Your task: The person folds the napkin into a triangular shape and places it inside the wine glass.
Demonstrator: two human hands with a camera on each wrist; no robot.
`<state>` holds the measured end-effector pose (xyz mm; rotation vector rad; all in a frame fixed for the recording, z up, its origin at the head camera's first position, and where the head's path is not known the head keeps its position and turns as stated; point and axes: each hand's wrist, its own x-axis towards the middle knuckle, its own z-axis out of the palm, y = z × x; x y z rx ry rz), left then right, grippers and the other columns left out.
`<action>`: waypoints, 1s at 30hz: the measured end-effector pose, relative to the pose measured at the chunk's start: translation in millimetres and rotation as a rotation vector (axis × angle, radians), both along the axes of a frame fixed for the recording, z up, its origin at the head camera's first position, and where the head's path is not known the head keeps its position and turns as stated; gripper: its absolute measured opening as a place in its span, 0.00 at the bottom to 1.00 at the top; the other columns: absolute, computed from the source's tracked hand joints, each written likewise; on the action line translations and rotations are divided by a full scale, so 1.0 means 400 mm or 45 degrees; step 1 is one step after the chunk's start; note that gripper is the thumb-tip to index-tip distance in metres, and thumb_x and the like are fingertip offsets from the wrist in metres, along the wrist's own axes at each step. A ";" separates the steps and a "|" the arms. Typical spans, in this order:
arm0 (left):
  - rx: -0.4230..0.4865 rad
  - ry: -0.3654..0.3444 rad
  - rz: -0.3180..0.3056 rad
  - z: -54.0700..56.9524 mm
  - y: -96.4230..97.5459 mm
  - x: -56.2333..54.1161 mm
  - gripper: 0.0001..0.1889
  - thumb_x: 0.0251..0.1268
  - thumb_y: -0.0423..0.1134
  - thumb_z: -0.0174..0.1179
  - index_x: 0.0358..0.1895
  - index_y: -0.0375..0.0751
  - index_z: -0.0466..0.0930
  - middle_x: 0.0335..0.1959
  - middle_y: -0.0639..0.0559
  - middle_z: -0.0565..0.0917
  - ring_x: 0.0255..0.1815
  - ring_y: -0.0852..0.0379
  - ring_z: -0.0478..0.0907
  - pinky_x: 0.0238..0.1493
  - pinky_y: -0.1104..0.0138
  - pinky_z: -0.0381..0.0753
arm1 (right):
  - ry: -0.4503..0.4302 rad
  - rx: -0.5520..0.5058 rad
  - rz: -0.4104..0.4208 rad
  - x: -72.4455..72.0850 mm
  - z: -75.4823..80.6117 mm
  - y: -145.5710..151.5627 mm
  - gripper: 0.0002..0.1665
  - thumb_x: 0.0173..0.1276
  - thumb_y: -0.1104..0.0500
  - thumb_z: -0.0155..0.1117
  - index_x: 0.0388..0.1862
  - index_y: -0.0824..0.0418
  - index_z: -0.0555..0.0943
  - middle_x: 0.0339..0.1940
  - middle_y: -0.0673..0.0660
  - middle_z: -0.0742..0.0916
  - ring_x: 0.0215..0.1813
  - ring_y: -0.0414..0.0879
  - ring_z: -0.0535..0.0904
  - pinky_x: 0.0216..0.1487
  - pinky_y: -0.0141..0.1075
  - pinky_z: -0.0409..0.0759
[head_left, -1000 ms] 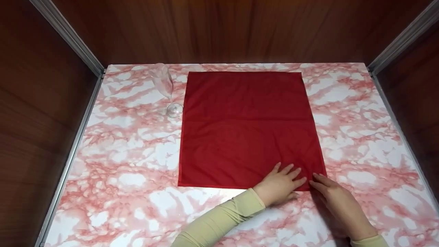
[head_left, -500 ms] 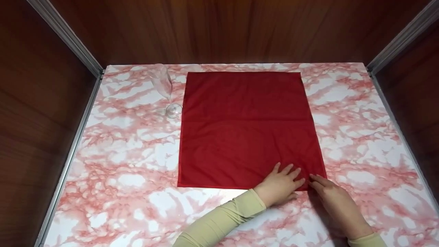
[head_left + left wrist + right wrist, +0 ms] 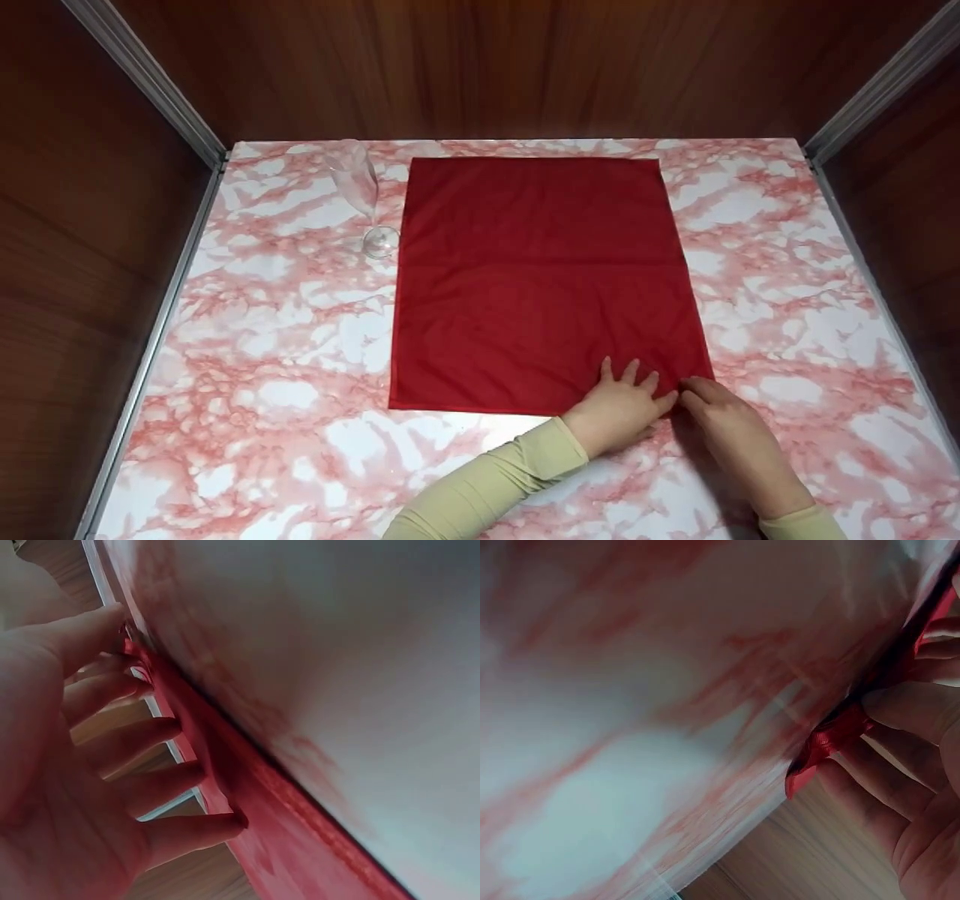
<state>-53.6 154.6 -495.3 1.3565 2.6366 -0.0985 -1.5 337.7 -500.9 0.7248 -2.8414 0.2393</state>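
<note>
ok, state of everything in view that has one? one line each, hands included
Red cloth: spread out on the table, lightly wrinkled, faint crease across the middle, near right corner held.
Stemmed glass: upright, looks empty, beside the cloth's left edge.
Left hand: fingers spread, resting on the cloth.
Right hand: pinching the cloth's near right corner.

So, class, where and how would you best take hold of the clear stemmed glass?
The glass is probably best pinched by its stem from the left: it appears upright on its round base, the stem is its narrowest part, and the red cloth lies close to the base on the right.
</note>
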 end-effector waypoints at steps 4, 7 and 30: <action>0.003 0.060 0.000 -0.002 0.005 0.004 0.24 0.74 0.48 0.48 0.71 0.66 0.61 0.67 0.56 0.68 0.67 0.46 0.64 0.60 0.45 0.66 | 0.032 -0.035 0.022 -0.002 0.007 0.002 0.18 0.48 0.80 0.63 0.38 0.67 0.79 0.48 0.64 0.81 0.51 0.57 0.76 0.49 0.48 0.78; 0.004 0.086 0.009 -0.002 0.009 0.007 0.24 0.76 0.43 0.45 0.71 0.66 0.62 0.65 0.56 0.70 0.66 0.45 0.66 0.59 0.47 0.67 | 0.036 -0.043 0.022 -0.002 0.015 0.002 0.19 0.48 0.79 0.65 0.40 0.67 0.80 0.49 0.64 0.80 0.52 0.57 0.76 0.49 0.49 0.77; 0.099 0.208 0.019 0.002 0.007 0.012 0.23 0.74 0.40 0.49 0.68 0.65 0.66 0.49 0.59 0.79 0.48 0.56 0.75 0.51 0.60 0.76 | -0.002 -0.094 -0.028 -0.004 0.034 0.023 0.20 0.53 0.68 0.70 0.45 0.56 0.81 0.54 0.55 0.80 0.58 0.53 0.72 0.53 0.52 0.69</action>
